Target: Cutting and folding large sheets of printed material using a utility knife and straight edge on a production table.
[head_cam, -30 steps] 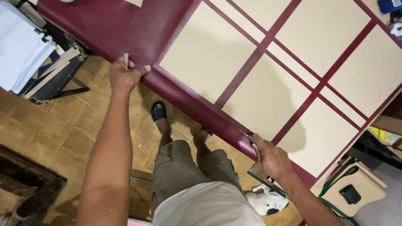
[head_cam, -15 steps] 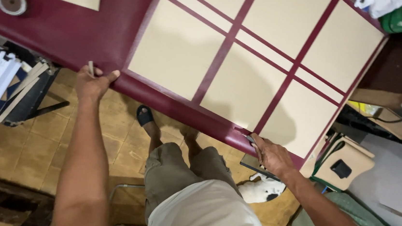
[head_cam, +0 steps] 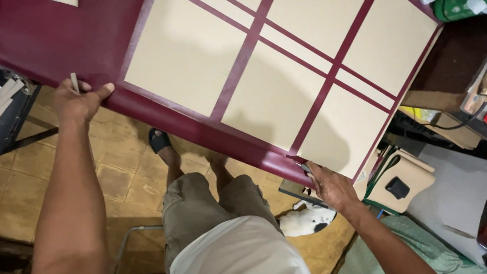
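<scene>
sheet (head_cam: 59, 32) edge left-right, left hand (head_cam: 79, 102), right hand (head_cam: 333, 186)

panels (head_cam: 270, 98) on sheet (head_cam: 47, 31) | left hand (head_cam: 79, 102) at near edge | right hand (head_cam: 333, 186) at near-right corner

Under your hands lies a large maroon sheet of leather-like covering material (head_cam: 59, 32), smooth with a faint sheen. On it sit matt beige cardboard rectangles (head_cam: 186, 55), flat and dull. At lower left, the brown floor tiles (head_cam: 9, 193) look worn and rough. Your khaki shorts (head_cam: 202, 204) are plain woven cloth.
</scene>
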